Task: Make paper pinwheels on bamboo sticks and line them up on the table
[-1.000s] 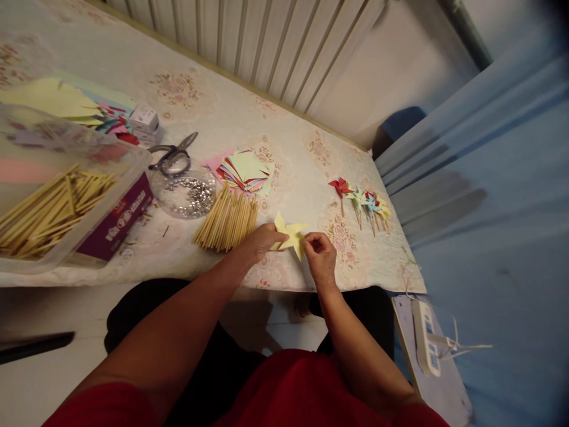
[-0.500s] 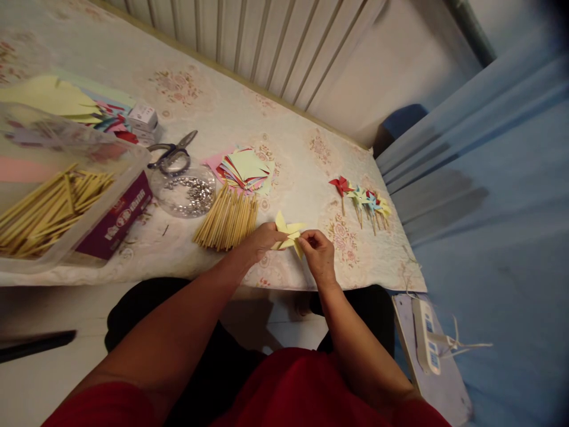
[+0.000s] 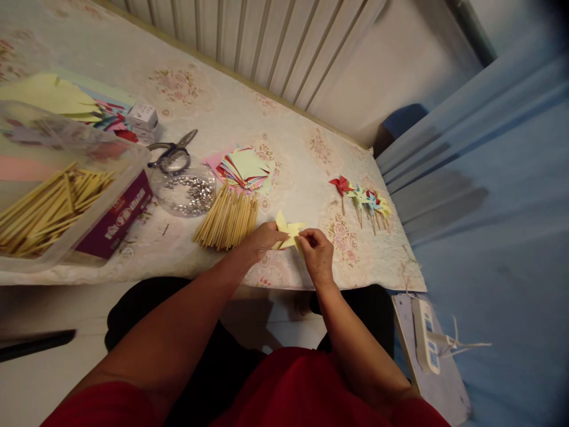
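Both hands pinched a half-folded yellow pinwheel at the worktop's near edge.

The left hand [image 3: 262, 239] and right hand [image 3: 316, 252] had their fingers closed on the yellow paper pinwheel [image 3: 288, 232], its points partly folded toward the middle and no stick yet fitted, so judged roughly midway. Just left of the pinwheel lay a bundle of wooden sticks [image 3: 227, 218]; beyond that, a stack of coloured paper squares [image 3: 244, 168] and a dish of pins [image 3: 189, 193]. Finished pinwheels [image 3: 362, 201] lay to its right on the worktop [image 3: 288, 142].
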Motion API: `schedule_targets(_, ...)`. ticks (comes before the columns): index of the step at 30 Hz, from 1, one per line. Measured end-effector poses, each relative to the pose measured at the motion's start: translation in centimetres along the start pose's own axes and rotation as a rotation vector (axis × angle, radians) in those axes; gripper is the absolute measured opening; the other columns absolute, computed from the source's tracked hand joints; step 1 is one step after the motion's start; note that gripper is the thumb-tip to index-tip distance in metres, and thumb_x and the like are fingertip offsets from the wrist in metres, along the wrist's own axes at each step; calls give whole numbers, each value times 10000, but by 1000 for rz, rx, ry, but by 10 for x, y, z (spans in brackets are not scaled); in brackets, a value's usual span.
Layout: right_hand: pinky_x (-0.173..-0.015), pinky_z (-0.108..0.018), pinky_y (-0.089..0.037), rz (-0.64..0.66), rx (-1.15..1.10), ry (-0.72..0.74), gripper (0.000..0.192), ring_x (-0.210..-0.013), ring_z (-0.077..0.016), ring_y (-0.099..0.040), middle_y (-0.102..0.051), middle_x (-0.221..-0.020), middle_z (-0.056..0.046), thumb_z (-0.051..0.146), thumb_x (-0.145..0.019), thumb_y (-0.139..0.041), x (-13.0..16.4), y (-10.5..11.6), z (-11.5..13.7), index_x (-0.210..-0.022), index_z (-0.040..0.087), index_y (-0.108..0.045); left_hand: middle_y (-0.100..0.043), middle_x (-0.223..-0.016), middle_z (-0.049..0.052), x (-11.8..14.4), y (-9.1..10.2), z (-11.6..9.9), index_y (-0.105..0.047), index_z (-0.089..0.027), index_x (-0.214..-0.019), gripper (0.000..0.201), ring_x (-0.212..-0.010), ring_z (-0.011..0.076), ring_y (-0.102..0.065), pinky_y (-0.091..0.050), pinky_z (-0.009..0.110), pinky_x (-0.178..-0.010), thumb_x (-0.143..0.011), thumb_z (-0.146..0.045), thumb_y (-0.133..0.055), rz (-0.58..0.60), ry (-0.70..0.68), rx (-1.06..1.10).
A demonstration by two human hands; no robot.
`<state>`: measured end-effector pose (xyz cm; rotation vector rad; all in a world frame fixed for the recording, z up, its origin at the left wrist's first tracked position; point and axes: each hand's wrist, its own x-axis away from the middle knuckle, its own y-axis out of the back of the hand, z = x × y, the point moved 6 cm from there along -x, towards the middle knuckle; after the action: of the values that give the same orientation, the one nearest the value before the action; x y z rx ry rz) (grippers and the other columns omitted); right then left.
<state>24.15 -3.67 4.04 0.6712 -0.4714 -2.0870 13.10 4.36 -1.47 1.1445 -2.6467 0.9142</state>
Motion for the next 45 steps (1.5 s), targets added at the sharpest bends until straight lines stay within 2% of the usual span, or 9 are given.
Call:
schedule_targets(7, -677, -281, -442, -22, 38, 29, 109, -677, -145, -558, -629, -754, -7, 305, -766, -630, -1, -1, 3, -783, 197, -637, -631, -683, 13, -3, 0, 3, -643, -99, -821, 173, -595, 109, -550, -416, 228, -596, -649, -97, -618, 8, -7, -6)
schedule_targets(13, -642, -274, -419, -32, 62, -2, 117, -648, -143, -528, -612, -716, 4, 319, -751, -636, -1, -2, 2, -765, 203, -624, -617, -639, 9, -1, -2, 0, -649, -102, -803, 158, -555, 102, -525, -399, 225, -572, -654, -72, -606, 12, -11, -11)
schedule_targets(32, -607, -267, -382, -17, 112, -61, 111, -609, -135, -487, -565, -651, 28, 307, -715, -640, -4, -3, 3, -712, 206, -596, -658, -753, 28, 1, -3, -6, -665, -92, -873, 243, -676, 126, -540, -399, 230, -639, -635, -119, -625, 13, -147, -142)
schedule_targets(37, -602, -268, -387, -16, 109, -67, 108, -598, -134, -487, -569, -647, 29, 306, -710, -635, -5, -3, 5, -707, 205, -596, -649, -749, 18, 1, -3, -8, -664, -91, -869, 238, -659, 117, -530, -389, 229, -632, -637, -120, -621, 3, -156, -172)
schedule_targets(45, -620, -271, -391, -23, 139, -52, 79, -622, -140, -502, -589, -680, 18, 278, -707, -624, -4, -2, 7, -723, 205, -598, -657, -786, 28, 2, -5, -8, -666, -85, -888, 269, -688, 122, -546, -403, 244, -669, -624, -129, -642, 55, -158, -168)
